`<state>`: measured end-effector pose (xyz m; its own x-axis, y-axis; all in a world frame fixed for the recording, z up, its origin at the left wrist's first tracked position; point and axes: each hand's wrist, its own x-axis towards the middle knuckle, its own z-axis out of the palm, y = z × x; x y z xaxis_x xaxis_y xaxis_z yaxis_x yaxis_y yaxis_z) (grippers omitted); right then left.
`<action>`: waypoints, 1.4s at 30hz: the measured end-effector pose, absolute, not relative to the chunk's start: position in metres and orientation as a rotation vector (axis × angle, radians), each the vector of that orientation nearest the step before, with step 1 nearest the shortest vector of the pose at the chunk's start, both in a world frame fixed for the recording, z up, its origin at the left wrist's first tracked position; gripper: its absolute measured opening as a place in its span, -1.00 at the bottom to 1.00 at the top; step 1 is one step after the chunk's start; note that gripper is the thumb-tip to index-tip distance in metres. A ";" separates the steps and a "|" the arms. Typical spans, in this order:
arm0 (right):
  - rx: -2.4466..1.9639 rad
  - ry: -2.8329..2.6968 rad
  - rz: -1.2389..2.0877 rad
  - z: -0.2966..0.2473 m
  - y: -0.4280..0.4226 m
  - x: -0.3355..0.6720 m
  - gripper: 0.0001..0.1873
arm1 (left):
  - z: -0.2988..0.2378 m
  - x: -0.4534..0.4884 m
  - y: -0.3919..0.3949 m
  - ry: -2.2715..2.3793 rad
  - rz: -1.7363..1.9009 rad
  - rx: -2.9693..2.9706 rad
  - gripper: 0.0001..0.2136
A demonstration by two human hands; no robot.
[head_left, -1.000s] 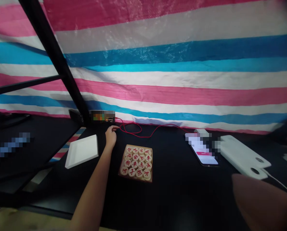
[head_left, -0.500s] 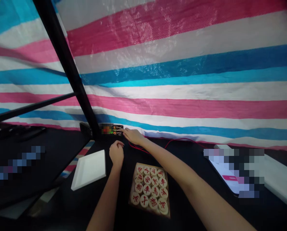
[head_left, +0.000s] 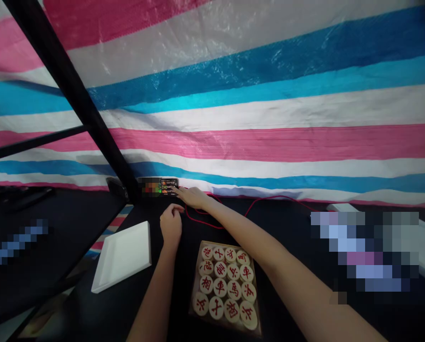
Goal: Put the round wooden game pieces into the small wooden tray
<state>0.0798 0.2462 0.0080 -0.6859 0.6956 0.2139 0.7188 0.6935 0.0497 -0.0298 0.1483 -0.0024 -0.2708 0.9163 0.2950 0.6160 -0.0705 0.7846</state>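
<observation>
My right hand (head_left: 192, 196) reaches across the black table to a small device with a lit screen (head_left: 169, 185) at the back edge. Its forefinger is stretched out onto the screen and nothing is held. My left hand (head_left: 171, 224) rests on the table just in front of the device, with its fingers curled in a loose fist and nothing visible in them. Below both arms lies a wooden tray (head_left: 194, 311) filled with several round pale game pieces (head_left: 220, 287) marked with red characters.
A white square tray (head_left: 123, 255) lies left of my left arm. A red cable (head_left: 234, 213) runs along the table's back edge from the device. A black slanted post (head_left: 70, 90) rises at the left. A striped tarp (head_left: 269, 118) closes off the back. Blurred items sit at the right.
My right arm came in from the lower right and reached the lit device. The left hand drew back a little from it. The view shifted, so the tray of pieces sits lower.
</observation>
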 end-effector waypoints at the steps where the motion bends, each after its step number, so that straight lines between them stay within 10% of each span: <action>1: -1.161 -2.714 -0.179 0.008 0.246 0.080 -0.47 | -0.003 -0.030 0.149 1.861 1.263 1.656 -0.78; 42: -1.132 -2.724 -0.243 0.006 0.244 0.082 -0.44 | -0.008 -0.031 0.154 1.758 1.184 1.642 -0.73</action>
<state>0.0824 0.2440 0.0060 -0.6935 0.6832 0.2287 0.7129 0.6966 0.0811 -0.0310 0.1535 -0.0076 -0.1850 0.9575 0.2215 0.5653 -0.0807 0.8209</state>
